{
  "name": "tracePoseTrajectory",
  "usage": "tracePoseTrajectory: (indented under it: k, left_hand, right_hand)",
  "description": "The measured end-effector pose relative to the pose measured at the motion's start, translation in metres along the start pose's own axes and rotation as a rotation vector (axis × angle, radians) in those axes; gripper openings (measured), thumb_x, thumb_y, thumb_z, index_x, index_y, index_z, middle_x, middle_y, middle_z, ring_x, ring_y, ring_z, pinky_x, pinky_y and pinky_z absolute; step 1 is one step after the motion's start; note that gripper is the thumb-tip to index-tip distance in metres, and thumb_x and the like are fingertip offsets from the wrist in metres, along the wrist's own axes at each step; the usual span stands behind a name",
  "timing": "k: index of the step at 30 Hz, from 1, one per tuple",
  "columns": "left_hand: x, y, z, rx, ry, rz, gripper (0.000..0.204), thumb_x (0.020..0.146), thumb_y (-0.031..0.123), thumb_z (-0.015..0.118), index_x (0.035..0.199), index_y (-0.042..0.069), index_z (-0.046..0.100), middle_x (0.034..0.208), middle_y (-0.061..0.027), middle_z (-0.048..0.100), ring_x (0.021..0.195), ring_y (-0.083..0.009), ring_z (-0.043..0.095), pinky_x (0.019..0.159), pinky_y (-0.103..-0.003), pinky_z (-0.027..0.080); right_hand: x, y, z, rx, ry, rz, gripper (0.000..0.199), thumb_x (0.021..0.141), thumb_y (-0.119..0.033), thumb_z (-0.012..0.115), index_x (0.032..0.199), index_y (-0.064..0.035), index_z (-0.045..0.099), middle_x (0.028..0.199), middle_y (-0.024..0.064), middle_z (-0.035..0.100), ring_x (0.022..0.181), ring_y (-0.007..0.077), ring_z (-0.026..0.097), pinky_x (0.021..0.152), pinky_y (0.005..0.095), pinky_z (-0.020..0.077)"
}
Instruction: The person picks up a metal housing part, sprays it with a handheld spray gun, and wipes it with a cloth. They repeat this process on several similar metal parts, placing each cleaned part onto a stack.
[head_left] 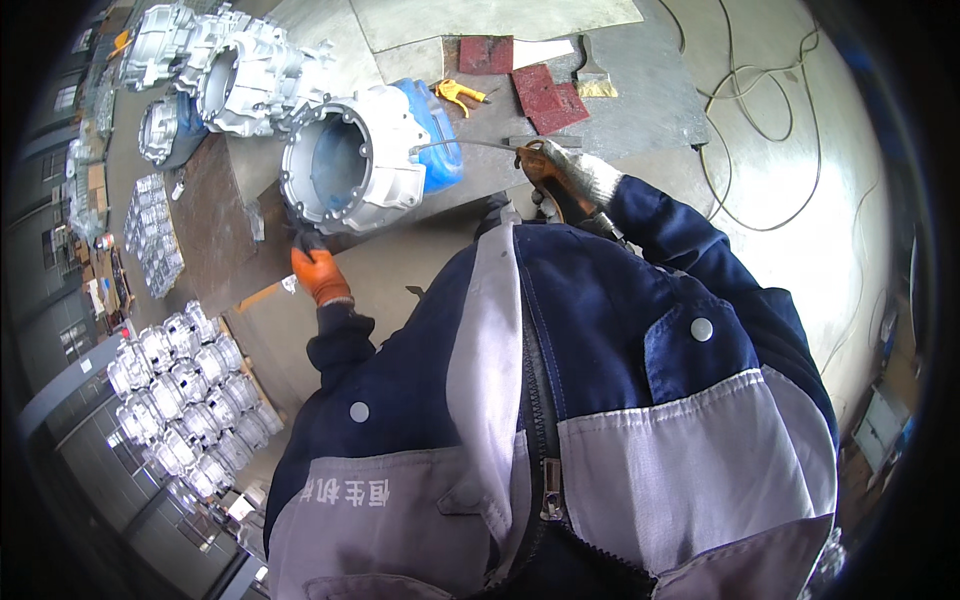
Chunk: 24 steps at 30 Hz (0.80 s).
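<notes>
A silver cast-metal housing point(395, 180), with a wide round opening facing left, lies on the bench against a blue support point(440, 150). My left hand point(320, 272), in an orange glove with dark fingers, holds the lower edge of its flange; the fingertips are partly hidden. On the right, my right hand point(590, 175), in a whitish glove, is closed round an orange-brown handheld power tool point(552, 182). From it a long thin rod point(470, 143) reaches left to the housing's side; I cannot tell whether its tip touches the metal.
A yellow air blow gun point(460, 95) and dark red abrasive pads point(540, 98) lie beyond the blue support. More housings point(245, 85) stand at the back left. Several castings point(185, 400) are stacked at lower left. A looped hose point(740, 110) lies at the right.
</notes>
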<state>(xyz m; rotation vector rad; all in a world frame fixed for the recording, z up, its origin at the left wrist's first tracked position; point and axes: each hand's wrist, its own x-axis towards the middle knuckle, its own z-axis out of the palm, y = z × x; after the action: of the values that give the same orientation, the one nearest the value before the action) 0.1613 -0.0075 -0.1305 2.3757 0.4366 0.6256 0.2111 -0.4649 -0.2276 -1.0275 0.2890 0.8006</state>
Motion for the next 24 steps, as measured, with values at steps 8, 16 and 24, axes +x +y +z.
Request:
tracePoseTrajectory:
  k: [8, 16, 24]
  left_hand:
    - [-0.024, 0.002, -0.030, 0.243, 0.109, -0.111, 0.021, 0.090, 0.016, 0.052, 0.099, -0.003, 0.059, 0.087, -0.0139, 0.064, 0.079, -0.0234, 0.060, 0.074, -0.033, 0.046]
    - [0.037, 0.044, 0.042, 0.269, -0.261, 0.108, 0.037, 0.076, 0.015, 0.059, 0.111, 0.003, 0.054, 0.099, -0.0206, 0.062, 0.095, -0.0379, 0.059, 0.082, -0.041, 0.047]
    - [0.053, 0.066, 0.103, 0.489, -0.718, 0.028, 0.033, 0.076, 0.037, 0.063, 0.093, 0.008, 0.060, 0.092, -0.0175, 0.063, 0.090, -0.0383, 0.059, 0.077, -0.046, 0.047]
  right_hand:
    - [-0.071, -0.087, 0.055, -0.008, -0.160, 0.115, 0.049, 0.094, -0.047, 0.044, 0.121, -0.0077, 0.052, 0.096, 0.0074, 0.059, 0.072, 0.0147, 0.060, 0.057, 0.0273, 0.0509]
    - [-0.089, -0.131, 0.090, -0.090, -0.063, -0.298, 0.058, 0.094, -0.051, 0.042, 0.130, -0.0062, 0.046, 0.106, 0.0058, 0.058, 0.083, 0.0138, 0.057, 0.072, 0.0260, 0.0478]
    - [-0.111, -0.139, 0.108, -0.072, 0.428, -0.293, 0.049, 0.098, -0.036, 0.044, 0.130, 0.0006, 0.047, 0.126, 0.0058, 0.053, 0.111, 0.0129, 0.052, 0.096, 0.0252, 0.0398]
